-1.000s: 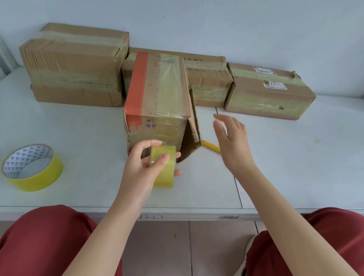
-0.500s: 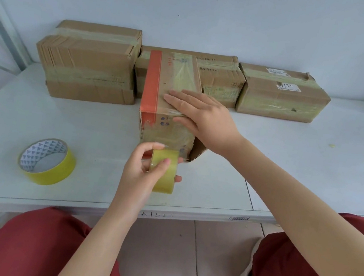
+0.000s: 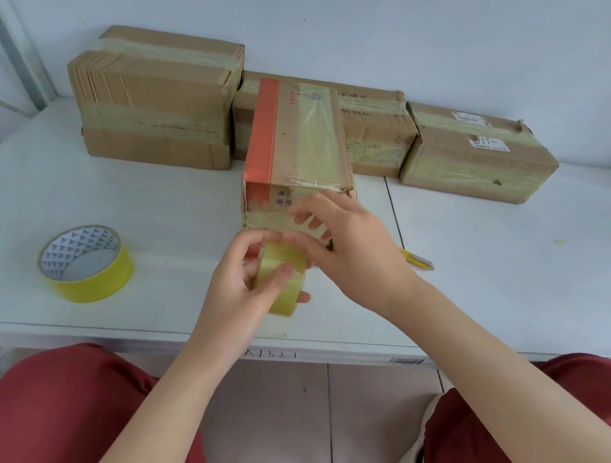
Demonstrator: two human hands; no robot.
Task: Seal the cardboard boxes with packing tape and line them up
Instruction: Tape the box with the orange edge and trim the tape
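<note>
We see the left hand (image 3: 242, 285) near the front edge of the white bench (image 3: 107, 189), its grip closed round a roll of clear packing tape (image 3: 284, 281), thumb on the roll's outer face and fingers behind it. The roll is held upright just in front of the near end of the orange-striped box (image 3: 301, 133), which lies lengthwise away from us and has clear tape along its top. The right hand (image 3: 356, 246) reaches in from the right, its fingers (image 3: 314, 225) curled against that near end face, just above the roll; we cannot tell whether its grip pinches a strip of tape or only presses on the cardboard. Behind, three taped boxes stand in a row by the wall: a large box (image 3: 155, 95) on the left, a middle box (image 3: 376, 124) partly hidden, and a labelled box (image 3: 477, 156) on the right. A yellow tape roll (image 3: 86, 264) lies flat to the left, well apart from the hands, and a yellow cutter (image 3: 418, 261) lies just right of the right hand.
</note>
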